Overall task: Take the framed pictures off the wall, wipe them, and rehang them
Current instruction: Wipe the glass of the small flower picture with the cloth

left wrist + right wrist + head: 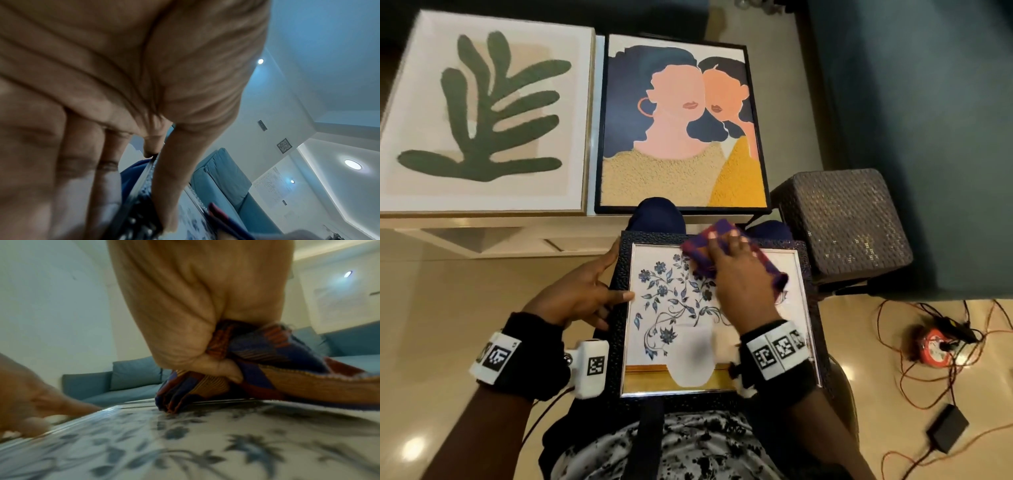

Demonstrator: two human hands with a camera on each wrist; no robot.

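Wiping the dark-framed, glass-fronted floral picture [714, 322]

Right hand [736, 281] clutches the purple checked cloth [726, 253] upon it; left hand [582, 291] pinches its left edge. Glass looks slippery, fragile: hold by frame edges.

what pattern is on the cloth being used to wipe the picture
The cloth is checked in purple and red, with orange stripes; clearest in the right wrist view.

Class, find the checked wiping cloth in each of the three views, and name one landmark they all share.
Head: checked cloth at the floral picture's upper right, under the right hand.
Left wrist: a cloth edge at the bottom, right of centre.
Right wrist: bunched at centre right, thumb curled over it.
Shared landmark: the floral picture's glass.
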